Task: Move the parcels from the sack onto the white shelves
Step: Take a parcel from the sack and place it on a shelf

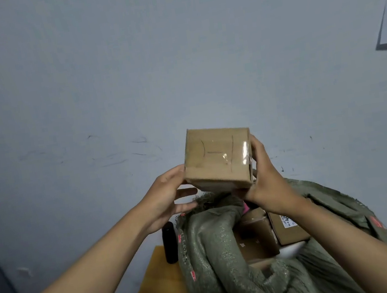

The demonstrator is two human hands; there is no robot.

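Box out of the sack, both hands on it, shelves not in view.

Grey-green woven sack [218,255] slumps on the yellow-topped wooden table [153,285], mouth open, more brown cardboard parcels [258,234] inside at 5 o'clock of the lifted one. Taped brown cardboard box [218,157] hangs above the sack mouth. Left hand [167,195] supports its 8 o'clock corner with loose fingers; right hand [264,175] has a closed grip on the 3 o'clock side. Suggest keeping it level and clearing the black cylindrical bottle [169,241].
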